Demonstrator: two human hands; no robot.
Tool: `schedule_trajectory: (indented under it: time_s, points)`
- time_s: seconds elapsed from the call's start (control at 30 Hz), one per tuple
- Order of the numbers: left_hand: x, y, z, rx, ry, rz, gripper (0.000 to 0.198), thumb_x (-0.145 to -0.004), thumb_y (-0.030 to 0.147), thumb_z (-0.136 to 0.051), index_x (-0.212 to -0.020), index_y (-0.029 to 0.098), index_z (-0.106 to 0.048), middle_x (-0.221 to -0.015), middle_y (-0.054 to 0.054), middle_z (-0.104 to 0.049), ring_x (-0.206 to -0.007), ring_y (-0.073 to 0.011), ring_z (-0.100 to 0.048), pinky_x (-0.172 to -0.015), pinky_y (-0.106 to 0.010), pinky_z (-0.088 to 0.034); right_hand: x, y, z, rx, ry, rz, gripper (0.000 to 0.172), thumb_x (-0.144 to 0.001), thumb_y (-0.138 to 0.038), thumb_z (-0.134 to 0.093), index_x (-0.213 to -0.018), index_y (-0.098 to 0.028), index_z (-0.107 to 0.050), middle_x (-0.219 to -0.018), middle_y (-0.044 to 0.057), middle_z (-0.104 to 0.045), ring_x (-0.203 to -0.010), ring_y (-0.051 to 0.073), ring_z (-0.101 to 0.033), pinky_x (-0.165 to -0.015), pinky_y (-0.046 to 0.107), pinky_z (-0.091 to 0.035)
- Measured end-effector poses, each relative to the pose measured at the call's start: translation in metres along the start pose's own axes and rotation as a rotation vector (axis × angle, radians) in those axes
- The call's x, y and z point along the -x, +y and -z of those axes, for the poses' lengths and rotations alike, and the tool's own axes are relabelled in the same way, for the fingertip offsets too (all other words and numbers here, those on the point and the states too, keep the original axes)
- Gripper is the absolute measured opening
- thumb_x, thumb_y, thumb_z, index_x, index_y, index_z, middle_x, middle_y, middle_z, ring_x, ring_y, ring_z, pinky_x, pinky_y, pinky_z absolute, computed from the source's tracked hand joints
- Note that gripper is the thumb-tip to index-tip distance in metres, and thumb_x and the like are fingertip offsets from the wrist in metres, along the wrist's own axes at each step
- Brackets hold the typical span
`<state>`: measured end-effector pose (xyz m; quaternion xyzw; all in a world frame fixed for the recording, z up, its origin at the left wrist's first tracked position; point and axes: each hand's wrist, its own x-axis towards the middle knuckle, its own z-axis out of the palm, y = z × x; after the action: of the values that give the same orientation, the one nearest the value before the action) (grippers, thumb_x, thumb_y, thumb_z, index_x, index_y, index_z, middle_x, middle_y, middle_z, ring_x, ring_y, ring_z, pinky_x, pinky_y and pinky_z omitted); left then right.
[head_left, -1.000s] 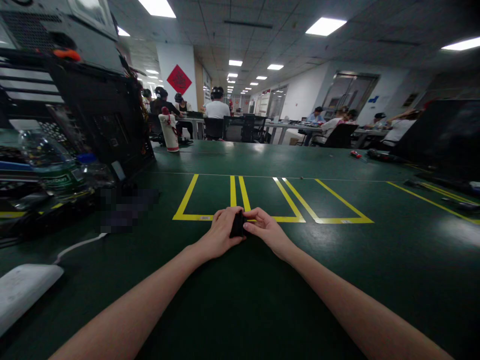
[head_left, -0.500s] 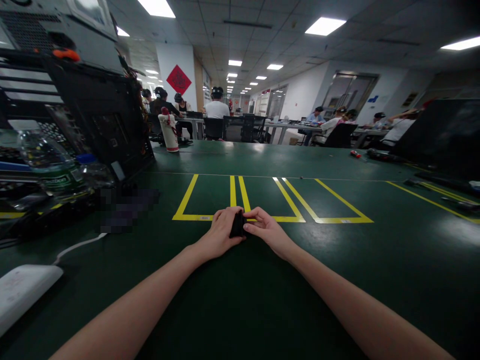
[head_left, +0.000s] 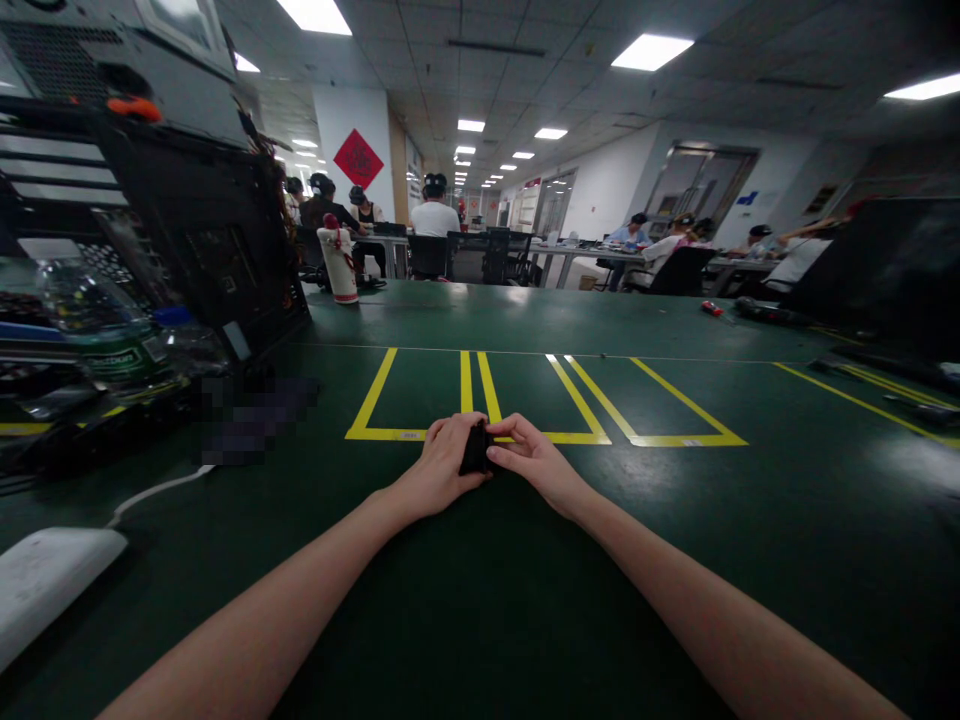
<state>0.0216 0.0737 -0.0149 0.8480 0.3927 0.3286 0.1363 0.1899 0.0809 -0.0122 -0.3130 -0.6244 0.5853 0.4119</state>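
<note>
Between my two hands, low over the green table (head_left: 480,600), is a small black object (head_left: 475,450) whose kind I cannot make out. My left hand (head_left: 441,462) is closed around its left side, thumb low and fingers over the top. From the right, my right hand (head_left: 529,455) pinches at the object's edge with thumb and fingertips. Much of the object is covered by the left fingers. Just beyond the hands, yellow tape (head_left: 555,438) marks several box outlines on the table.
On the left stand a black computer case (head_left: 202,230), a plastic water bottle (head_left: 105,320) and a white power strip (head_left: 52,570) with a cable. A white bottle (head_left: 340,262) stands at the far edge. A dark monitor (head_left: 885,270) is at right. People sit at tables beyond.
</note>
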Motion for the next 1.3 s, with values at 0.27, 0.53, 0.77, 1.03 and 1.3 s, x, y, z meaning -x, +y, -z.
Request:
schedule_trajectory:
  time_s: [0.27, 0.53, 0.77, 1.03, 1.3]
  points:
    - [-0.0002, 0.0002, -0.0001, -0.003, -0.015, 0.021, 0.058, -0.068, 0.022, -0.06, -0.117, 0.022, -0.028, -0.113, -0.005, -0.042, -0.107, -0.0223, -0.038, -0.095, -0.041, -0.027, -0.0011, 0.0011, 0.0014, 0.031, 0.01, -0.021, 0.028, -0.07, -0.024, -0.058, -0.097, -0.023, -0.049, -0.1, 0.002, -0.052, -0.095, 0.015, -0.05, -0.088, 0.036, -0.038]
    - [0.0006, 0.0024, 0.0018, 0.016, -0.022, 0.029, 0.056, -0.069, 0.021, -0.059, -0.116, 0.025, -0.028, -0.114, -0.005, -0.041, -0.108, -0.0241, -0.038, -0.093, -0.044, -0.028, 0.0014, -0.0025, 0.0, -0.001, -0.02, -0.004, 0.026, -0.069, -0.021, -0.059, -0.092, -0.023, -0.047, -0.1, 0.001, -0.05, -0.095, 0.015, -0.051, -0.083, 0.033, -0.042]
    - [-0.0002, 0.001, 0.0013, 0.006, -0.018, 0.025, 0.057, -0.069, 0.022, -0.059, -0.117, 0.024, -0.027, -0.114, -0.005, -0.041, -0.108, -0.0239, -0.039, -0.094, -0.044, -0.028, -0.0005, 0.0002, -0.0001, 0.061, 0.033, -0.011, 0.027, -0.07, -0.025, -0.057, -0.096, -0.024, -0.049, -0.1, 0.001, -0.051, -0.094, 0.016, -0.051, -0.084, 0.035, -0.042]
    - [0.0001, -0.0008, -0.0007, -0.006, -0.008, 0.012, 0.058, -0.067, 0.021, -0.06, -0.116, 0.023, -0.029, -0.113, -0.005, -0.041, -0.107, -0.0231, -0.038, -0.094, -0.041, -0.028, 0.0014, -0.0022, -0.0001, 0.002, -0.037, -0.025, 0.028, -0.068, -0.021, -0.06, -0.093, -0.023, -0.048, -0.1, 0.001, -0.051, -0.095, 0.016, -0.052, -0.083, 0.034, -0.042]
    - [-0.0006, 0.0018, 0.0017, 0.0, -0.021, 0.002, 0.058, -0.069, 0.021, -0.059, -0.117, 0.023, -0.027, -0.114, -0.005, -0.041, -0.107, -0.023, -0.039, -0.095, -0.042, -0.027, -0.0004, 0.0004, -0.0009, 0.044, 0.03, 0.004, 0.025, -0.07, -0.023, -0.058, -0.094, -0.023, -0.049, -0.099, 0.001, -0.052, -0.094, 0.015, -0.052, -0.085, 0.034, -0.042]
